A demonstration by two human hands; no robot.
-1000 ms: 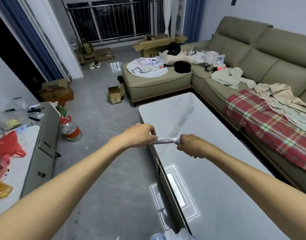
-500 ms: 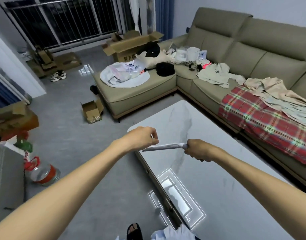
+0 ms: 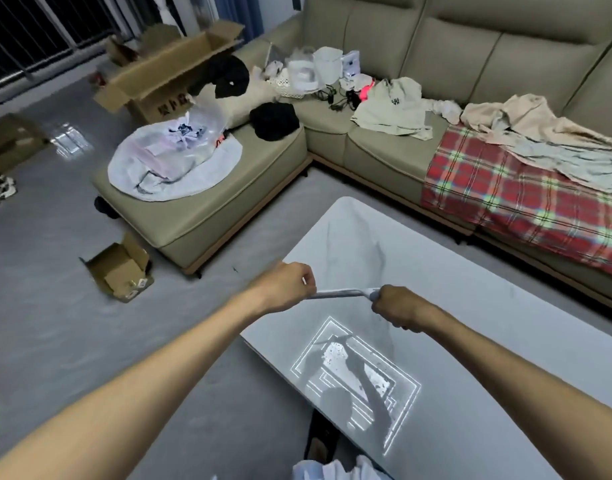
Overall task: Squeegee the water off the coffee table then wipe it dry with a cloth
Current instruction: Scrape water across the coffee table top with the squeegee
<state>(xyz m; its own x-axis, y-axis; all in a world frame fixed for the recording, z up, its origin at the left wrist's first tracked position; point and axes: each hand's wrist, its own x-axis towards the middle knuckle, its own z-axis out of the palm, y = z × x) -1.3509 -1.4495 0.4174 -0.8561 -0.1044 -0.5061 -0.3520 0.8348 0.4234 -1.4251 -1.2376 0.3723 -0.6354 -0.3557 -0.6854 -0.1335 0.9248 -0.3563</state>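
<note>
on the glossy tabletop i see both hands clenched on the squeegee, left hand and right hand; a tilted blade could leave streaks.

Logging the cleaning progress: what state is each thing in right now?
squeegee, gripped at both ends; contact with the tabletop unclear
left hand, grips its left end
right hand, grips its right end
coffee table, glossy, specks showing in the light's reflection
large cardboard box, flaps open
small cardboard box, flaps open

Grey floor, olive corner sofa under strewn clothes, plaid blanket, open cardboard boxes, railed window.
</note>
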